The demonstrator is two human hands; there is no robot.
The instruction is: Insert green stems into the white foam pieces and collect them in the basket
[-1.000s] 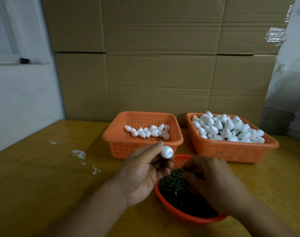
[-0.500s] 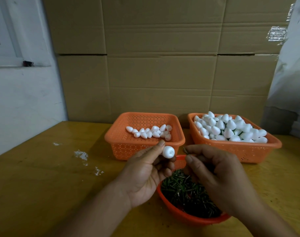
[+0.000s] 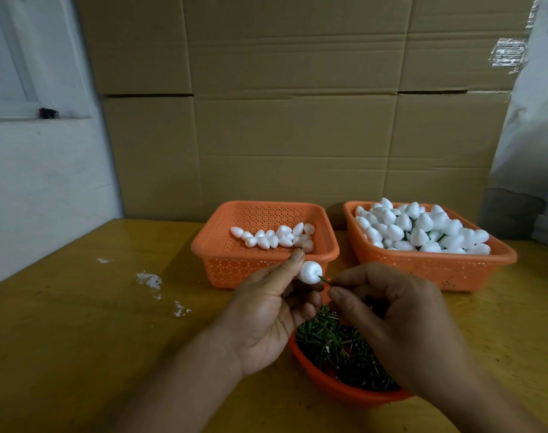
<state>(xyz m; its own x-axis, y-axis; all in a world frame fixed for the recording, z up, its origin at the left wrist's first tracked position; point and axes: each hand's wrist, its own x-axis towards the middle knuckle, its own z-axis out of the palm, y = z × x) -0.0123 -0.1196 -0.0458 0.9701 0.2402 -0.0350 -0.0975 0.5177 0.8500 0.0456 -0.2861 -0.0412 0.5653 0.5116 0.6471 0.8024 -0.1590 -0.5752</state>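
My left hand (image 3: 271, 310) pinches a white foam piece (image 3: 310, 271) between thumb and fingers, flat end toward the right. My right hand (image 3: 397, 320) pinches a short green stem (image 3: 325, 279) whose tip touches the foam's flat end. Below both hands a round orange bowl (image 3: 335, 387) holds a heap of green stems (image 3: 332, 342). Behind, the left orange basket (image 3: 222, 242) holds several plain foam pieces (image 3: 275, 237). The right orange basket (image 3: 435, 264) is piled with foam pieces (image 3: 422, 229), green stems showing between them.
The yellow wooden table (image 3: 94, 323) bears white foam crumbs (image 3: 149, 279) at the left. Stacked cardboard boxes (image 3: 297, 120) form a wall behind the baskets. A white wall with a window sill (image 3: 32, 110) is at left, plastic-wrapped goods (image 3: 528, 151) at right.
My right hand has lifted out of the stem bowl with one stem and brought its tip to the foam piece. My left hand has kept the foam piece in place.
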